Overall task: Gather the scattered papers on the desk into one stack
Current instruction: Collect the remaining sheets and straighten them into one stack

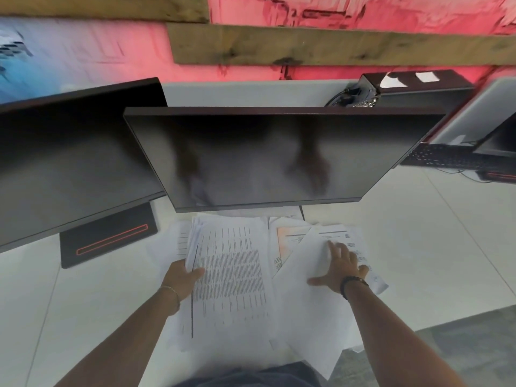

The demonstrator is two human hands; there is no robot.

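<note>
Pretty moody setup here. The wall [279,71] at the back glows red-pink, fading to blue on the far left, with rough weathered wooden planks [335,46] mounted across it. Two dark switched-off monitors sit on the glossy white desk [418,247]: a big central monitor [279,157] and a second left monitor [69,163] on a black rectangular base with a red outline stripe [109,238]. Off to the right there's a black keyboard [444,159]. Grey speckled carpet floor [469,353] shows bottom right.

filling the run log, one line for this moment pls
left hand grips printed stack | right hand flat on loose sheets | not yet one stack
</note>
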